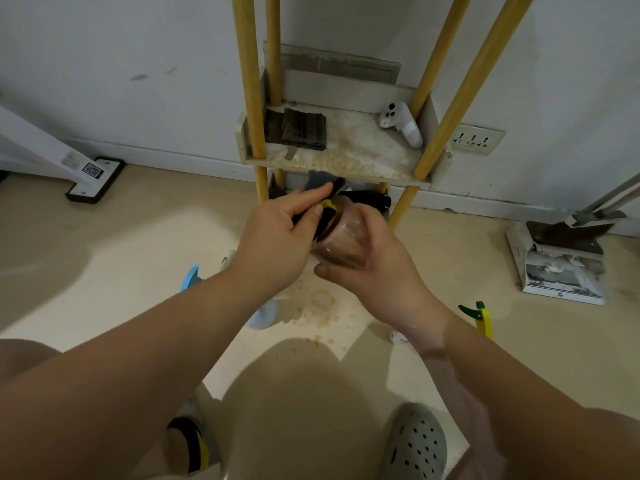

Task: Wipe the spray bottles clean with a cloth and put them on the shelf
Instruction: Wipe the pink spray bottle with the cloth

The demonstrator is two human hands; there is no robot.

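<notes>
Clearly the work is split between the two hands. The right hand [372, 268] wraps around the brownish see-through body of a spray bottle [341, 239], fingers curled under and behind it, so the bottle lies tilted with its black and yellow spray head pointing up and away toward the shelf [346, 161]. Held that way, the nozzle end is turned out to the other hand. The left hand [277, 237] pinches a grey cloth [320, 180] between thumb and fingers and presses it against the spray head, which suggests the top is the part being wiped just now.

The bottle is in the air, in front of the shelf's lower board and not yet on it. That board is stained, and carries a folded dark cloth [298, 128] at its left and a white controller [401, 123] at its right, leaving the middle free, probably the spot for the clean bottle.

On the floor [104, 254] near the person's knees stand more bottles: a blue-topped one [191, 277] partly behind the left arm, and a green and yellow one [479, 315] beside the right wrist. They sit within easy reach, likely waiting their turn.
</notes>
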